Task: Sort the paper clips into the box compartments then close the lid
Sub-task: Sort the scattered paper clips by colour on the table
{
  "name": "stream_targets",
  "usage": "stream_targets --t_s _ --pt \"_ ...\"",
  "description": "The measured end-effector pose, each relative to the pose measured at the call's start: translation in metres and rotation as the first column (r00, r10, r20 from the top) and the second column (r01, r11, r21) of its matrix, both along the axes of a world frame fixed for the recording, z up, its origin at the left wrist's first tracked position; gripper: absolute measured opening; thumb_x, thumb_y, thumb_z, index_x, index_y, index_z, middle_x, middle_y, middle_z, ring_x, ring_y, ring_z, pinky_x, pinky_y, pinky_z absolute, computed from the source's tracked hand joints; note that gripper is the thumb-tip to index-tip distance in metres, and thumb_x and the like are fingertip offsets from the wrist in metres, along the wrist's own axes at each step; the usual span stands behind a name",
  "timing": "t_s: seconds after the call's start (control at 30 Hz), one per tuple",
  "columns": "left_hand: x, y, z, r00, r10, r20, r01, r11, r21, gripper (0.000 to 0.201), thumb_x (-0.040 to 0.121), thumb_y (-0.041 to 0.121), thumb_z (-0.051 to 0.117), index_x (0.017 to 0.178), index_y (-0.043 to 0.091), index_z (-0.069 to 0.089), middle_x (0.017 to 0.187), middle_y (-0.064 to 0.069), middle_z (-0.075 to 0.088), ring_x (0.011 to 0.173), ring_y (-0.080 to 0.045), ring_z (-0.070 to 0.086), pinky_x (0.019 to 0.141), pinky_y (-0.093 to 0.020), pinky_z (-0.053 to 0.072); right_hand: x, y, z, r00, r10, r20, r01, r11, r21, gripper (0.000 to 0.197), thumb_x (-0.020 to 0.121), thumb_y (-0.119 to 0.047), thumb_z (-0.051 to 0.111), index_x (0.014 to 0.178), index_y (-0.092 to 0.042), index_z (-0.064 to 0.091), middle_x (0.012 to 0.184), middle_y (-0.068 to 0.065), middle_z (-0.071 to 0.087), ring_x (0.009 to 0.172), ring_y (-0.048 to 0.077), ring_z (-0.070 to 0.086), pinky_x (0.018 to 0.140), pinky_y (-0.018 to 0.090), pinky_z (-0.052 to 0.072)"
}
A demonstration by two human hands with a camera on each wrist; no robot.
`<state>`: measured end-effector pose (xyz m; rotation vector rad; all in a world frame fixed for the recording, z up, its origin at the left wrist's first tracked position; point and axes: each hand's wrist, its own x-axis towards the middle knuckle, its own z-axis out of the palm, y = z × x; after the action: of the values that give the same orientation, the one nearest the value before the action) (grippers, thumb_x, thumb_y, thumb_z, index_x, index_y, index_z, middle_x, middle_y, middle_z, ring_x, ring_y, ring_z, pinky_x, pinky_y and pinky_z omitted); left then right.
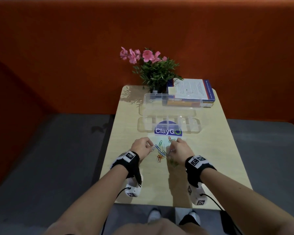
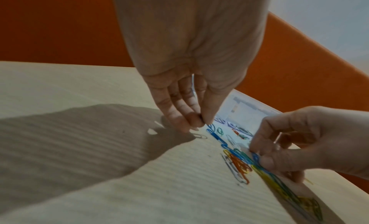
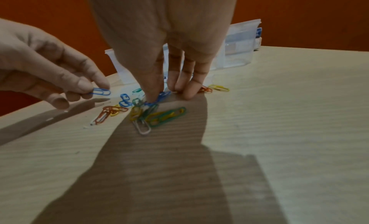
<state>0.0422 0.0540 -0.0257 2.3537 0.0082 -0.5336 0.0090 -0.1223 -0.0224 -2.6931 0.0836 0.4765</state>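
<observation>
- Right hand (image 1: 177,149), at the near side of the pile, pinches a blue clip in the tangled paper clips (image 1: 160,152); lifting may drag neighbours along.
- Left hand (image 1: 141,146) pinches 1 blue paper clip (image 3: 99,91); it could slip.
- Open clear compartment box (image 1: 169,123) lies just beyond; clips may bounce between compartments.

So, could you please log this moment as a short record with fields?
left hand: pinches a blue wire paper clip, lifted off the table
right hand: fingertips pinching at a blue clip in the pile of coloured paper clips
clear plastic compartment box: lid open, compartments look empty
pale wooden table: holds the pile, box, potted pink-flowered plant and stacked books
</observation>
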Motion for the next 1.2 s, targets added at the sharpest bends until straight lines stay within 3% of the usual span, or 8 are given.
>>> stream_targets --t_s 0.13,0.27,0.47,0.67,0.83,1.03,1.13,1.2 --pt "-0.002 -0.005 0.0 0.997 -0.07 0.026 0.069 0.996 0.053 0.026 0.091 0.006 0.048 0.1 0.011 0.072 0.108 -0.008 0.07 0.1 -0.025 0.066 0.081 -0.028 0.048 0.003 -0.012 0.0 0.996 -0.001 -0.084 -0.001 1.0 -0.023 0.019 0.082 -0.018 0.06 0.097 -0.007 0.057 0.097 0.008 0.043 0.103 0.03 0.051 0.085 0.033 0.043" --pt "0.001 -0.018 0.002 0.965 -0.25 0.085 0.236 0.961 0.146 0.02 0.092 0.009 0.05 0.096 0.012 0.069 0.113 -0.008 0.062 0.105 -0.025 0.061 0.093 -0.034 0.047 0.005 -0.013 0.003 0.993 -0.034 -0.114 0.035 0.999 0.011 0.02 0.085 -0.021 0.055 0.069 -0.017 0.044 0.093 0.008 0.049 0.085 0.023 0.05 0.074 0.028 0.041" --pt "0.007 -0.025 0.001 0.889 -0.444 0.109 0.395 0.866 0.308 0.019 0.089 0.005 0.05 0.102 0.013 0.061 0.112 -0.007 0.061 0.103 -0.027 0.059 0.086 -0.036 0.047 -0.004 -0.028 0.009 0.958 -0.284 -0.041 0.286 0.934 0.212 0.005 0.081 -0.015 0.054 0.077 -0.013 0.056 0.081 0.005 0.06 0.078 0.022 0.054 0.067 0.024 0.04" --pt "0.012 -0.023 0.003 0.879 -0.468 0.09 0.417 0.846 0.332 0.024 0.088 0.004 0.054 0.109 0.014 0.058 0.113 -0.01 0.064 0.101 -0.028 0.059 0.081 -0.036 0.046 -0.005 -0.021 0.001 0.945 -0.32 -0.074 0.328 0.927 0.184 0.006 0.079 -0.019 0.06 0.082 -0.017 0.055 0.093 0.007 0.067 0.085 0.024 0.06 0.069 0.025 0.041" --pt "0.011 -0.022 0.004 0.87 -0.485 0.089 0.425 0.829 0.364 0.018 0.089 0.01 0.058 0.107 0.014 0.06 0.113 -0.009 0.063 0.103 -0.029 0.06 0.083 -0.037 0.047 0.007 -0.007 -0.002 0.96 -0.264 -0.088 0.268 0.963 0.039 0.026 0.087 -0.023 0.056 0.107 -0.006 0.054 0.112 0.014 0.061 0.084 0.024 0.052 0.072 0.031 0.042" --pt "0.009 -0.02 0.005 0.84 -0.53 0.114 0.451 0.8 0.396 0.01 0.089 0.013 0.06 0.099 0.01 0.062 0.112 -0.01 0.058 0.101 -0.029 0.059 0.085 -0.039 0.049 0.016 0.0 0.003 0.977 -0.144 -0.159 0.138 0.989 -0.051 0.033 0.09 -0.017 0.049 0.12 -0.003 0.05 0.125 0.016 0.05 0.11 0.031 0.056 0.09 0.035 0.046" --pt "0.011 -0.02 0.006 0.819 -0.562 0.117 0.476 0.779 0.407 0.009 0.089 0.012 0.059 0.097 0.01 0.063 0.111 -0.009 0.057 0.1 -0.028 0.058 0.083 -0.038 0.047 0.014 -0.005 0.006 0.984 -0.06 -0.168 0.049 0.996 -0.069 0.031 0.089 -0.019 0.051 0.115 -0.003 0.053 0.121 0.016 0.049 0.105 0.03 0.055 0.089 0.034 0.044" --pt "0.012 -0.021 0.007 0.812 -0.575 0.1 0.494 0.769 0.405 0.009 0.088 0.011 0.058 0.096 0.01 0.063 0.109 -0.009 0.059 0.101 -0.028 0.058 0.082 -0.037 0.046 0.01 -0.01 0.007 0.988 -0.059 -0.146 0.052 0.997 -0.05 0.014 0.088 -0.016 0.049 0.093 -0.006 0.057 0.107 0.017 0.054 0.089 0.027 0.052 0.076 0.031 0.041"
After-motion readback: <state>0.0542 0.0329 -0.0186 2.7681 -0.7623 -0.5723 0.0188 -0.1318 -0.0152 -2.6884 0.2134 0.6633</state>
